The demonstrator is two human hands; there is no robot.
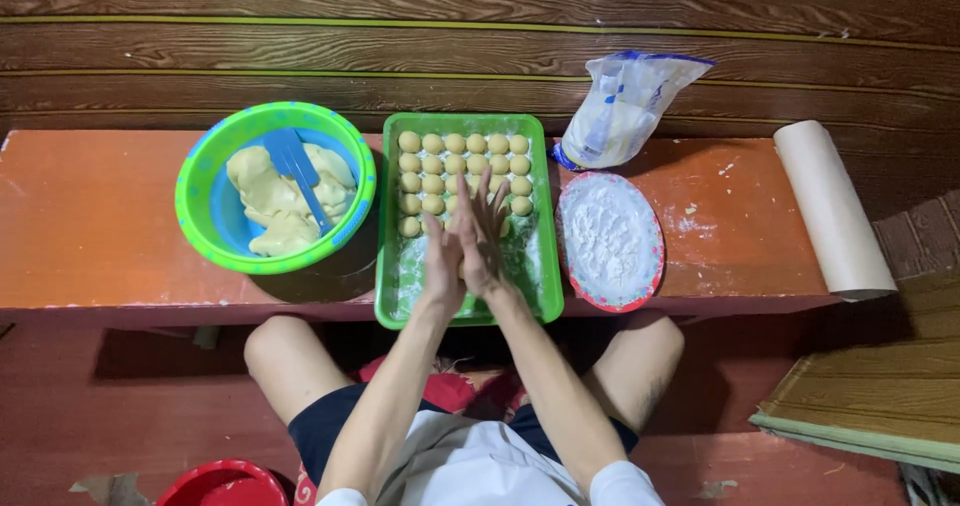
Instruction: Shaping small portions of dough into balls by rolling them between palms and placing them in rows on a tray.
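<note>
My left hand and my right hand are pressed palm to palm above a green tray, fingers stretched out flat. Whatever lies between the palms is hidden. Several small round dough balls sit in rows at the far end of the floured tray. Left of the tray stands a green and blue bowl holding pale dough and a blue spatula.
A red-rimmed plate of white flour lies right of the tray, with a plastic bag of flour behind it. A paper roll rests at the right end of the low orange table. A red bowl is on the floor.
</note>
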